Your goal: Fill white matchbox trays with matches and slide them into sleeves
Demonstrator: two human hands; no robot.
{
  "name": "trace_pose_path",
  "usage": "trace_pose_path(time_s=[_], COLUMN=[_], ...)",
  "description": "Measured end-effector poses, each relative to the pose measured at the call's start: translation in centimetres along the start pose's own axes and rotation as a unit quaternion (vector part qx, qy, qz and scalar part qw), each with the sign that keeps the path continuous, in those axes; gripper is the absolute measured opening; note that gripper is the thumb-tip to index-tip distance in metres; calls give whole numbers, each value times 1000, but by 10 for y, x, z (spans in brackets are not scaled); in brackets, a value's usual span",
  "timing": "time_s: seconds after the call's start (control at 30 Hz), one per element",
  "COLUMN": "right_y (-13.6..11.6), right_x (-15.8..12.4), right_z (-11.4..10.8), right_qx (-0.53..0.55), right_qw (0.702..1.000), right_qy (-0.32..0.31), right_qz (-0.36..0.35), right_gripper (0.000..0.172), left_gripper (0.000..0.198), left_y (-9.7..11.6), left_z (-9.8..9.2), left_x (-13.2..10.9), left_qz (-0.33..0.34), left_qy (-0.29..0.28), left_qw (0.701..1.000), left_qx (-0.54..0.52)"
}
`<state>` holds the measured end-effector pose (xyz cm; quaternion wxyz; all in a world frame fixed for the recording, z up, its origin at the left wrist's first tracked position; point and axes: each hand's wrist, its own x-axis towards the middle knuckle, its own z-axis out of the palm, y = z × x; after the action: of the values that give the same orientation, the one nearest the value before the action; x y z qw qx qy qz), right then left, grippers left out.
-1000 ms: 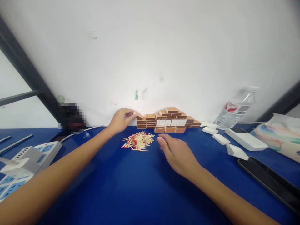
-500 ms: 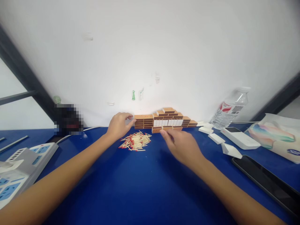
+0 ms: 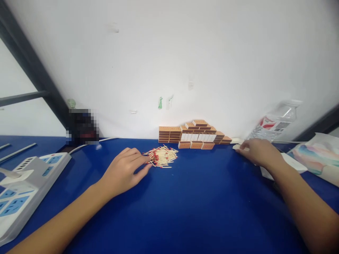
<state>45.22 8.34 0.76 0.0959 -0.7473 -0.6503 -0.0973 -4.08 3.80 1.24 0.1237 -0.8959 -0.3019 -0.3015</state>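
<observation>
My left hand (image 3: 127, 170) is low over the table at the left edge of a loose heap of red-tipped matches (image 3: 162, 157). Its fingers are stretched out and the thumb is apart, the fingertips touching or just over the outermost matches. Far to the right, my right hand (image 3: 258, 152) has its thumb and fingers closed around a small white matchbox tray (image 3: 236, 146), which is mostly hidden. Between the hands, against the wall, stands a stepped stack of brown matchboxes (image 3: 169, 134). Some boxes in its middle show their white ends, and a short row of boxes (image 3: 196, 145) lies in front.
A clear plastic bottle (image 3: 275, 121) leans by the wall at right, near a tissue pack (image 3: 315, 153). A white device (image 3: 293, 163) is partly behind my right arm. At left lie a power strip (image 3: 39, 187) and a white cable (image 3: 87, 144) on the blue table (image 3: 169, 211).
My right hand has left the front row of matchboxes and moved right to the white trays. The left hand has come down from the stack to the matches. The view has shifted slightly.
</observation>
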Motion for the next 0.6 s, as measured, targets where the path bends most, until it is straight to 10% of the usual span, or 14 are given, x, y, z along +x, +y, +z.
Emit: trace_pose_path(time_s=[0.23,0.6], right_y=[-25,-211], right_x=[-4,-110], right_z=[-16,-34], right_qx=[48,373], right_qw=[997,855], right_qy=[8,-179], right_qz=[-56,-312], right_gripper=[25,12], left_gripper=[14,45], left_y=[5,35], left_z=[1,10], left_x=[-1,-7], left_qz=[19,-64], left_qy=[-7,-111], left_qw=[1000,985], left_qx=[2,-117])
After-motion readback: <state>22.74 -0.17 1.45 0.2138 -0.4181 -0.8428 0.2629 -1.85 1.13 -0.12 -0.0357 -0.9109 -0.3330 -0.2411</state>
